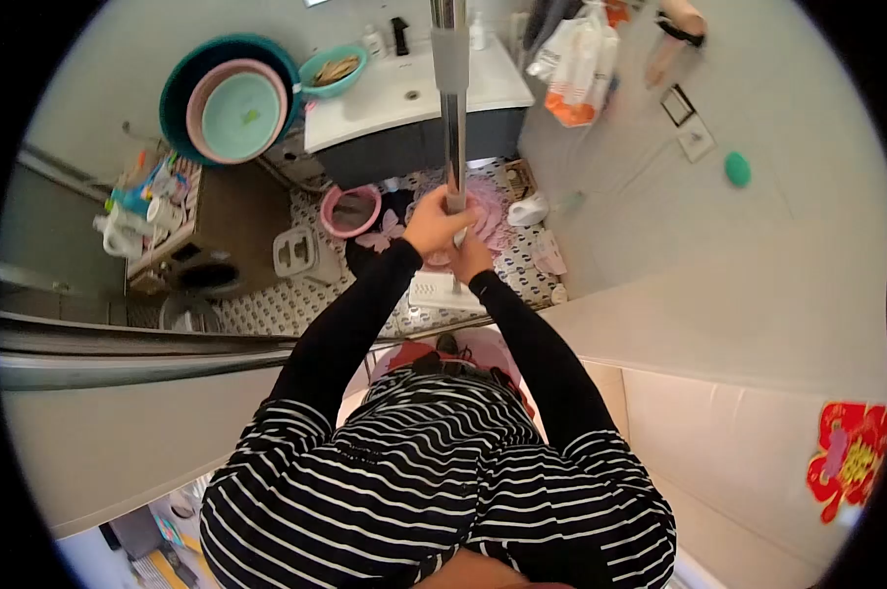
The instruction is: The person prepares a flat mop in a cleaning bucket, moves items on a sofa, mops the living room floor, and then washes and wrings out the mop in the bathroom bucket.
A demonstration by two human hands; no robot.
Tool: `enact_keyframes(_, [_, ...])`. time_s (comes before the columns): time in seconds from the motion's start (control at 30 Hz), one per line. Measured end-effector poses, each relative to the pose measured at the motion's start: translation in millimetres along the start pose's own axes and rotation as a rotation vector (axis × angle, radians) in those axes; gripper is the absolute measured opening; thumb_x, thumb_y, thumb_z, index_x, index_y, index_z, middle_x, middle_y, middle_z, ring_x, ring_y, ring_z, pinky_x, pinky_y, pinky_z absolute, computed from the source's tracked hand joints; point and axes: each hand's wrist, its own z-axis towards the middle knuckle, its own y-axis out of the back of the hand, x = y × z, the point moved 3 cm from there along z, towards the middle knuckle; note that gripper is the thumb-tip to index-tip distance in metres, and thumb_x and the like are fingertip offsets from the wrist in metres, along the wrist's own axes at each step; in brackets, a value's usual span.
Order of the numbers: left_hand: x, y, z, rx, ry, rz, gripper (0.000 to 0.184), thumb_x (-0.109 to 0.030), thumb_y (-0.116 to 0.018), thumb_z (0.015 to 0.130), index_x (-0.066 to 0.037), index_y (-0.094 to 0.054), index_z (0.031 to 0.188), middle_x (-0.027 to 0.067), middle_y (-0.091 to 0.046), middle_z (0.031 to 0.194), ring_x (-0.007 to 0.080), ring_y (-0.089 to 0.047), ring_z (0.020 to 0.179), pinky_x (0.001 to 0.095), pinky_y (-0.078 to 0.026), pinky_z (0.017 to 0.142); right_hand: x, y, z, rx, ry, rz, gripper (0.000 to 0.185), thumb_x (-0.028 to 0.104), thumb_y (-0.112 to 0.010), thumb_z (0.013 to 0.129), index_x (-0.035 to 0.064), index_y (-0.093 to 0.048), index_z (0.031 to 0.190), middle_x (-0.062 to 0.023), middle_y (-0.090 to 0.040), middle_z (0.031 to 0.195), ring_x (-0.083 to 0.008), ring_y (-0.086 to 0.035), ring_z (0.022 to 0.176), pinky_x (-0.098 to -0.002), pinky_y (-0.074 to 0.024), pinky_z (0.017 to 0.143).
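Centrally, the left hand [432, 226] and, just below it, the right hand [472, 258] are closed around a metal pole [453, 137], its upper length seen against the front edge of the white washbasin [375, 110]. Below the hands, the pole appears to meet a white slatted piece [432, 292] near the patterned floor's [257, 319] near edge, though I cannot make out the join.

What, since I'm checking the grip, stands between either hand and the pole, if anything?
Nothing visible. The left hand and right hand are both bare and already on the pole, the left nearer the pole's top in the picture; no glove or cloth shows between.
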Motion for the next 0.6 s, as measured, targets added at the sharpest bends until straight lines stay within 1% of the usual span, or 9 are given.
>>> enact_keyframes(0.07, [4, -13, -10, -0.099, 0.006, 0.091, 0.023, -0.024, -0.074, 0.082, -0.002, -0.064, 0.083, 0.0055, -0.065, 0.077, 0.0115, -0.060, 0.074, 0.0282, -0.049, 0.068, -25, -8, 0, 0.148, -0.115, -0.067, 0.046, 0.014, -0.059, 0.085, 0.0027, -0.046, 0.128, -0.0234, -0.064, 0.110, -0.0388, -0.060, 0.106, -0.0444, -0.0473, 0.088])
enact_keyframes(0.1, [3, 82, 22, -0.179, 0.003, 0.137, 0.022, -0.022, -0.074, 0.082, -0.002, -0.065, 0.083, 0.0044, -0.065, 0.076, 0.0113, -0.060, 0.073, 0.0284, -0.048, 0.068, 23, -77, 77, 0.112, 0.062, 0.045, 0.046, 0.013, -0.059, 0.085, 0.0025, -0.047, 0.128, -0.0236, -0.064, 0.110, -0.0389, -0.060, 0.105, -0.0445, -0.0475, 0.088])
enact_keyframes(0.17, [25, 81, 27, -0.331, 0.073, 0.011, 0.020, -0.020, -0.072, 0.083, -0.001, -0.065, 0.083, 0.0022, -0.064, 0.076, 0.0110, -0.060, 0.071, 0.0287, -0.047, 0.066, 50, -57, 86, 0.122, 0.284, 0.102, 0.045, 0.011, -0.058, 0.085, 0.0021, -0.047, 0.127, -0.0240, -0.064, 0.109, -0.0392, -0.061, 0.103, -0.0448, -0.0480, 0.087])
enact_keyframes(0.2, [10, 93, 36, -0.420, 0.027, 0.052, 0.023, -0.022, -0.071, 0.085, -0.002, -0.064, 0.075, 0.0018, -0.063, 0.069, 0.0106, -0.059, 0.066, 0.0283, -0.046, 0.061, 52, -66, 106, 0.223, 0.242, -0.071, 0.042, 0.012, -0.059, 0.085, 0.0018, -0.049, 0.125, -0.0233, -0.064, 0.109, -0.0388, -0.061, 0.102, -0.0438, -0.0485, 0.086])
enact_keyframes(0.3, [2, 138, 36, -0.538, 0.070, 0.057, 0.027, -0.022, -0.070, 0.086, -0.003, -0.061, 0.069, 0.0027, -0.062, 0.065, 0.0099, -0.057, 0.061, 0.0273, -0.045, 0.057, 60, -106, 135, 0.304, 0.145, -0.067, 0.040, 0.013, -0.057, 0.086, 0.0018, -0.050, 0.123, -0.0237, -0.063, 0.109, -0.0397, -0.061, 0.102, -0.0427, -0.0488, 0.087])
enact_keyframes(0.33, [5, 145, 41, -0.593, -0.032, 0.045, 0.028, -0.022, -0.070, 0.086, -0.003, -0.060, 0.068, 0.0027, -0.062, 0.065, 0.0097, -0.057, 0.058, 0.0269, -0.043, 0.053, 53, -115, 145, 0.332, 0.146, -0.016, 0.039, 0.013, -0.060, 0.084, 0.0015, -0.052, 0.120, -0.0230, -0.064, 0.108, -0.0382, -0.062, 0.099, -0.0421, -0.0493, 0.084])
enact_keyframes(0.43, [-1, 173, 53, -0.752, -0.003, -0.037, 0.028, -0.022, -0.070, 0.085, -0.003, -0.060, 0.068, 0.0028, -0.061, 0.063, 0.0109, -0.057, 0.056, 0.0269, -0.043, 0.052, 37, -134, 177, 0.405, 0.157, 0.133, 0.039, 0.015, -0.069, 0.077, 0.0007, -0.057, 0.111, -0.0208, -0.066, 0.102, -0.0337, -0.066, 0.090, -0.0404, -0.0509, 0.078])
enact_keyframes(0.57, [-31, 212, 53, -0.946, -0.047, -0.002, 0.028, -0.021, -0.071, 0.085, -0.001, -0.058, 0.069, 0.0043, -0.058, 0.058, 0.0131, -0.058, 0.052, 0.0272, -0.046, 0.052, 12, -147, 204, 0.600, 0.023, 0.264, 0.047, 0.014, -0.071, 0.073, -0.0006, -0.057, 0.115, -0.0161, -0.068, 0.100, -0.0244, -0.067, 0.087, -0.0338, -0.0513, 0.079])
enact_keyframes(0.6, [-33, 224, 56, -0.986, -0.070, -0.059, 0.028, -0.020, -0.071, 0.085, -0.001, -0.058, 0.069, 0.0050, -0.057, 0.058, 0.0134, -0.058, 0.052, 0.0282, -0.049, 0.053, -9, -157, 218, 0.508, 0.198, 0.208, 0.044, 0.014, -0.069, 0.075, -0.0017, -0.057, 0.114, -0.0162, -0.067, 0.103, -0.0226, -0.067, 0.083, -0.0328, -0.0524, 0.075])
